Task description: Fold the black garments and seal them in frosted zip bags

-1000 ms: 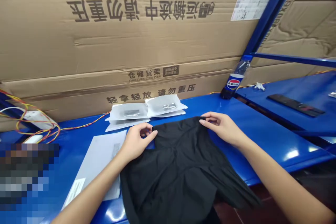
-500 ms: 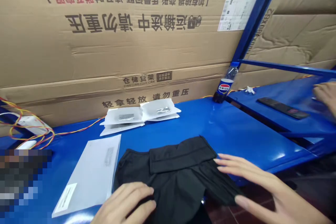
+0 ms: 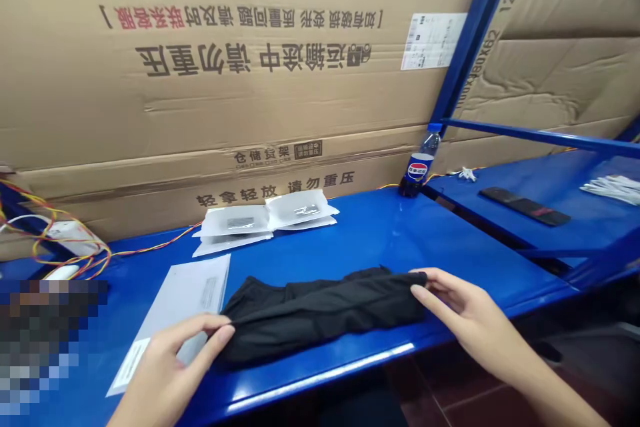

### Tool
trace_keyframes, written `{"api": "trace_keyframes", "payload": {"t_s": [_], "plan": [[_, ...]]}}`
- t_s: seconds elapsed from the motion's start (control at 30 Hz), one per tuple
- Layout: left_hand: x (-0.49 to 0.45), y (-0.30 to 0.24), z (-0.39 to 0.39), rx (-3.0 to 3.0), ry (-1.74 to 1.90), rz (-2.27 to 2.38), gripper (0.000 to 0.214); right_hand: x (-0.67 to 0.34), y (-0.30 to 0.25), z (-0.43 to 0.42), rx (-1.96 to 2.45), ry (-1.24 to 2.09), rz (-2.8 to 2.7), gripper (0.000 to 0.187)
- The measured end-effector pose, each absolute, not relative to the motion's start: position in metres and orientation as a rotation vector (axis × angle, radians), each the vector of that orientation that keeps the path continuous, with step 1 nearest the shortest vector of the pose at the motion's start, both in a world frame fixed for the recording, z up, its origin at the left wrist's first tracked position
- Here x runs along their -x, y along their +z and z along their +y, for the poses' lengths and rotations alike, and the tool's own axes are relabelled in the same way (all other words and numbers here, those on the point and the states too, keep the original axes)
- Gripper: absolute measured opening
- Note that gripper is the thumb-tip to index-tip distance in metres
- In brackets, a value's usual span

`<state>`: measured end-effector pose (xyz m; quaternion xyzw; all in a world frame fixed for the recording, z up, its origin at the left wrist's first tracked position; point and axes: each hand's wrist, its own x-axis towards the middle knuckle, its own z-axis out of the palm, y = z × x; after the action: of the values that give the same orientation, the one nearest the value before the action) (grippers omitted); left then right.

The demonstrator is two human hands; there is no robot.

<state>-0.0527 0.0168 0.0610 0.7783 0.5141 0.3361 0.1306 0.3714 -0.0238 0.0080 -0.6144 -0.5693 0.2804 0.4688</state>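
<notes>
A black fabric garment (image 3: 325, 313) lies folded over near the front edge of the blue table (image 3: 380, 233). My left hand (image 3: 175, 353) pinches its left end between thumb and fingers. At the opposite end, my right hand (image 3: 450, 297) grips the upper right corner the same way. The cloth is stretched between both hands, its folded edge running across. Partly behind my left hand lies a frosted plastic bag (image 3: 185, 293) with a white label.
Two stacks of small frosted packets (image 3: 300, 207) sit by the cardboard (image 3: 250, 107). A cola bottle (image 3: 417, 163) stands at the back right. Beyond it are a black phone-like object (image 3: 525, 205) and white cables (image 3: 613, 188). Tangled wires (image 3: 60, 240) lie left.
Both hands have taken hold of the garment, and its lower part, which hung over the front edge, is now folded up onto the table. Another hand at the far right has gone from view.
</notes>
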Motion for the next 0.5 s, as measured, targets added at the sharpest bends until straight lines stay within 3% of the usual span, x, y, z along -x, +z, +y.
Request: {"api": "trace_keyframes", "payload": {"t_s": [0.23,0.5], "plan": [[0.042,0.054,0.072,-2.284,0.668,1.551,0.046,-0.358,0.002,0.023,1.717,0.554,-1.61,0.048],[0.045,0.039,0.046,-2.715,1.021,1.35,0.031,-0.345,-0.004,0.021,1.7,0.346,-1.577,0.036]]}}
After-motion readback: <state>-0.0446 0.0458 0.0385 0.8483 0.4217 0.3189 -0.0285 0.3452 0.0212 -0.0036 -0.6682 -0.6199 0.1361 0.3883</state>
